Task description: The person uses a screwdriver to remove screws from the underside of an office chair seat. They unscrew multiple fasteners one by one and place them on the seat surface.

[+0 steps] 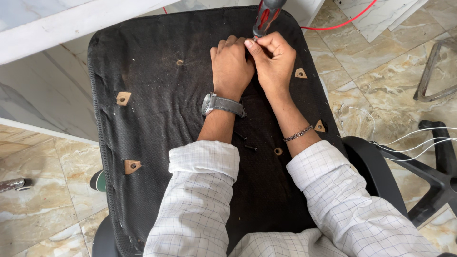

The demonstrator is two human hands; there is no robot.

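On the upturned black seat base (157, 95), both hands pinch together at the tip of a red-and-black screwdriver (264, 16): left hand (231, 66) steadying, right hand (273, 59) gripping the shank. If the tip slips off, it could jab a finger; two loose screws (246, 143) by the wrists could roll away.

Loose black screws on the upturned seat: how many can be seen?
2. One screw lies between the forearms near the cuffs; the other screw lies beside the left forearm. The hands may hide more.
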